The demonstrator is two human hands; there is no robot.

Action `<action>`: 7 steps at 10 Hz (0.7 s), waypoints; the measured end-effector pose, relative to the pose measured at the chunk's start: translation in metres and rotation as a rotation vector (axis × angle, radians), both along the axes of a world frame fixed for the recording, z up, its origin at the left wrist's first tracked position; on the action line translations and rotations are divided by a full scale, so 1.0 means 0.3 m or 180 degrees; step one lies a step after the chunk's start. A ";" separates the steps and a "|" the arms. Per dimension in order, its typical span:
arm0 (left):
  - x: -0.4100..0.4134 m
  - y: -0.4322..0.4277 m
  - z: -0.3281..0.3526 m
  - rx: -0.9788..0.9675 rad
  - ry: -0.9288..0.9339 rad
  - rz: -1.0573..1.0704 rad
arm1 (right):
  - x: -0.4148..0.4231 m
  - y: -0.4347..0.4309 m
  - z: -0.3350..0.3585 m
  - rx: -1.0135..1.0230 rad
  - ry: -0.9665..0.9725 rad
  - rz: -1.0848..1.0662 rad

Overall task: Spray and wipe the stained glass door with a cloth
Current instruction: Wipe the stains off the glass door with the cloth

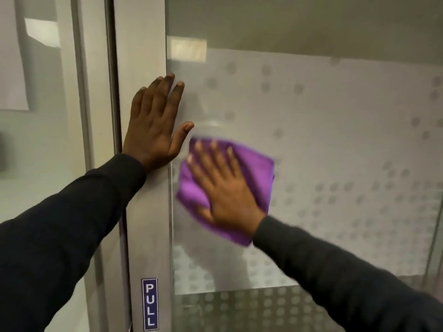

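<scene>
Cloth (254,168) under rt fingers (211,152)

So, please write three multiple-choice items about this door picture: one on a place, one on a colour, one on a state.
1. Where is the left hand?
A. flat on the door frame
B. on the sign
C. on the cloth

2. What colour is the cloth?
A. yellow
B. purple
C. white

3. How does the right hand hold the cloth?
A. bunched in a fist
B. pinched at one corner
C. pressed flat against the glass

Answers: 1 A, the palm lies on the metal frame, well above the PULL sign. 2 B, it is plainly purple. 3 C, the fingers lie spread on the cloth, open.
</scene>
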State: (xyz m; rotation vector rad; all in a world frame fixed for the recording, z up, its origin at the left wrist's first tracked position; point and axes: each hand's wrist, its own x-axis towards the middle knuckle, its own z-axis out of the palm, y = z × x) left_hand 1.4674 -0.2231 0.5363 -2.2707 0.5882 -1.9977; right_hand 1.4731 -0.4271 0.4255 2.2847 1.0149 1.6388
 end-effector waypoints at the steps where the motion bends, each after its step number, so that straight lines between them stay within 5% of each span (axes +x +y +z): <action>1: -0.001 0.000 -0.008 0.0029 0.0043 0.0010 | -0.016 -0.059 -0.242 -0.1313 0.0235 0.0196; 2: -0.002 -0.001 -0.010 0.0028 0.0058 0.0045 | 0.012 -0.159 -0.217 -0.2428 0.0262 0.1185; 3: -0.005 -0.004 -0.012 0.0048 0.0037 0.0063 | -0.034 -0.206 -0.045 0.0169 0.3594 0.2635; 4: -0.008 -0.005 -0.016 0.0059 0.0034 0.0071 | -0.046 -0.301 0.246 -0.0613 0.0266 0.0192; 6: -0.007 -0.014 -0.061 0.0192 0.0023 0.0079 | -0.010 -0.219 0.208 0.1777 -0.0229 -0.0532; 7: -0.006 -0.026 -0.109 0.0222 0.0025 0.0119 | -0.025 -0.117 -0.054 0.1016 0.0162 -0.0469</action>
